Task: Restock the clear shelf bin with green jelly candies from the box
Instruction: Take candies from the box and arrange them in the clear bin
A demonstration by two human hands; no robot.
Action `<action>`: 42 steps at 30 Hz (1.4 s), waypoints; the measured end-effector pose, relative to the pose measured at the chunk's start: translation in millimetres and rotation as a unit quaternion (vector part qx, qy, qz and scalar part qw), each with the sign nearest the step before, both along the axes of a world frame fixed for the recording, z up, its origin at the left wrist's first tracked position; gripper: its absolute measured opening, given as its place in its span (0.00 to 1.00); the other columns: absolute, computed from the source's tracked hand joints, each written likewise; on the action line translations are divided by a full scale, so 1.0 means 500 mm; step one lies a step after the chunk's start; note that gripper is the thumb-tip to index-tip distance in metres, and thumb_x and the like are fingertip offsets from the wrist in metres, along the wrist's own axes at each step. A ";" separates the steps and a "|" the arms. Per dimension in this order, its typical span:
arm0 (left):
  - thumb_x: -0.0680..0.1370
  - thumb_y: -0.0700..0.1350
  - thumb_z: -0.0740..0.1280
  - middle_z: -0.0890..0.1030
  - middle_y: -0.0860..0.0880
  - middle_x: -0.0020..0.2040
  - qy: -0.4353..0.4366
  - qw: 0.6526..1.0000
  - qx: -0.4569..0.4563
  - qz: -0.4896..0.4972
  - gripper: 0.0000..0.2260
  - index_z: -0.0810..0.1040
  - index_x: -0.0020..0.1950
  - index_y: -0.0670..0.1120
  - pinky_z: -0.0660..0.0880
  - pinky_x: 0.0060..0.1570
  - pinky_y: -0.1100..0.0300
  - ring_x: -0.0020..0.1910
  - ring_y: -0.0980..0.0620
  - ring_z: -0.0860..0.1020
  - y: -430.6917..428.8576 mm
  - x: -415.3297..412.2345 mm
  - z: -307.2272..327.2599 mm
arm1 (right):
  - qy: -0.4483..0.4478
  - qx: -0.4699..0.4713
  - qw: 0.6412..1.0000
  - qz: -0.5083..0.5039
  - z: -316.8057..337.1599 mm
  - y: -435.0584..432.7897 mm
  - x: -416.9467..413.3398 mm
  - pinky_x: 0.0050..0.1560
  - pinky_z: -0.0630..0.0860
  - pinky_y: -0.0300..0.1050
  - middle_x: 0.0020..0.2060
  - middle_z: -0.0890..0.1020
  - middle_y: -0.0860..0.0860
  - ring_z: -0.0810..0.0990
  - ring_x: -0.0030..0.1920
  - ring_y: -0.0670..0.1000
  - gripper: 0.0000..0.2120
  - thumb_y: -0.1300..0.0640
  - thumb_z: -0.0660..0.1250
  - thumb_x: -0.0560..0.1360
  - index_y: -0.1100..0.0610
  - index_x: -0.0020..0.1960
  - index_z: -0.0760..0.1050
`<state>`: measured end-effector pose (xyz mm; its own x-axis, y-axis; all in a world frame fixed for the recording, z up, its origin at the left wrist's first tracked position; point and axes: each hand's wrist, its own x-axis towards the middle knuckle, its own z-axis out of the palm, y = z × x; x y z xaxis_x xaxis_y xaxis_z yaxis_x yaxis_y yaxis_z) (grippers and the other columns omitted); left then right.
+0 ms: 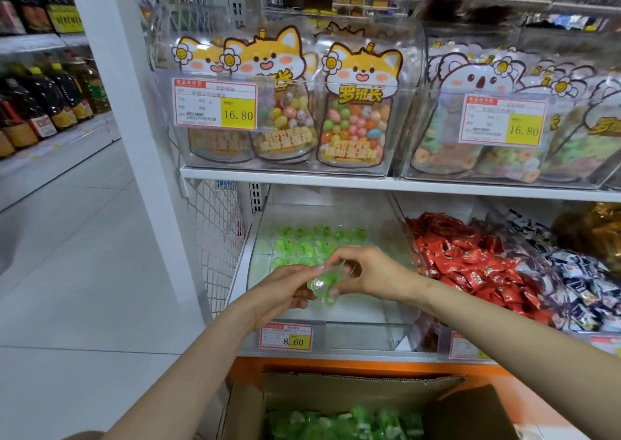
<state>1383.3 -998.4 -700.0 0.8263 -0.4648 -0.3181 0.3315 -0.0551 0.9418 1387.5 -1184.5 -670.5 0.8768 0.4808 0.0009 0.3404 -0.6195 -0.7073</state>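
Both hands reach into the clear shelf bin point(363, 333) on the lower shelf. Between them are a few green jelly candies point(327, 285) in clear cups. My left hand point(285, 291) holds the candies from the left and my right hand point(366, 275) pinches them from the right, fingers curled over the top. Several more green jelly candies point(304, 243) lie in rows at the back of the bin. Below the shelf stands an open cardboard box point(336, 391) with a pile of green jelly candies point(346, 424) inside.
A bin of red wrapped candies point(470, 265) sits right of the clear bin, with blue-and-white sweets point(578, 281) beyond. The shelf above holds bins of candy bags point(356, 110). A wire mesh side panel point(218, 238) and a white post point(134, 120) stand at left.
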 end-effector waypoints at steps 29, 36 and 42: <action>0.75 0.46 0.68 0.82 0.49 0.42 -0.316 0.913 0.225 0.125 0.08 0.73 0.53 0.50 0.71 0.34 0.67 0.33 0.58 0.78 0.073 -0.022 0.080 | 0.321 0.295 0.864 -0.252 -0.002 0.020 0.040 0.27 0.78 0.36 0.25 0.81 0.57 0.82 0.26 0.49 0.09 0.71 0.67 0.72 0.60 0.38 0.71; 0.76 0.43 0.66 0.79 0.59 0.43 -0.409 0.846 0.307 0.147 0.06 0.75 0.51 0.54 0.72 0.37 0.70 0.40 0.59 0.76 0.157 -0.082 0.064 | 0.403 0.252 0.831 -0.288 -0.086 0.111 0.054 0.25 0.78 0.38 0.23 0.80 0.57 0.81 0.23 0.50 0.08 0.71 0.66 0.73 0.64 0.37 0.71; 0.77 0.43 0.65 0.75 0.63 0.45 -0.453 0.808 0.348 0.143 0.07 0.75 0.54 0.52 0.70 0.38 0.69 0.41 0.61 0.75 0.173 -0.088 0.059 | 0.436 0.253 0.803 -0.317 -0.130 0.160 0.078 0.25 0.77 0.40 0.22 0.79 0.58 0.80 0.22 0.50 0.07 0.71 0.65 0.74 0.65 0.39 0.70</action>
<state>1339.5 -912.0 -670.5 0.9089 -0.1817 0.3754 -0.3832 -0.7189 0.5799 1426.7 -1104.4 -735.5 0.7192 0.0684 -0.6914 -0.6912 -0.0304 -0.7220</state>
